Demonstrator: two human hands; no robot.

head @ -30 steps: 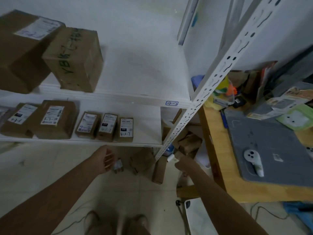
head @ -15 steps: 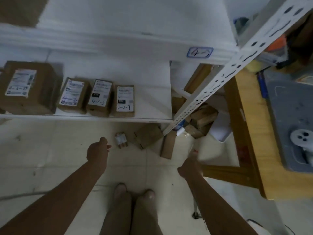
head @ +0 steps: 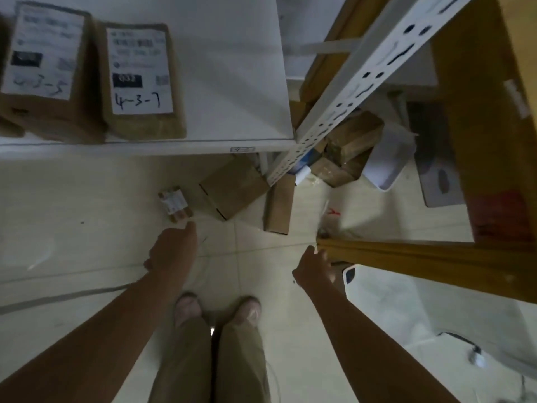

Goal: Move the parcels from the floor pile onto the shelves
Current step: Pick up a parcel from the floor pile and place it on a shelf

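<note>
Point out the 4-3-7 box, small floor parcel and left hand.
4-3-7 box (head: 141,71): head view, its white label.
small floor parcel (head: 174,202): head view, its white label.
left hand (head: 173,250): head view, back of hand.

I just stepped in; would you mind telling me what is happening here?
A person stands at a white shelf, looking down at parcels piled on the floor. The left hand stretches toward a small labelled parcel, just short of it; the right hand hangs near a wooden table brace. Neither holds anything. The box marked 4-3-7 already sits on the shelf, while a brown carton and others lie on the floor.
</note>
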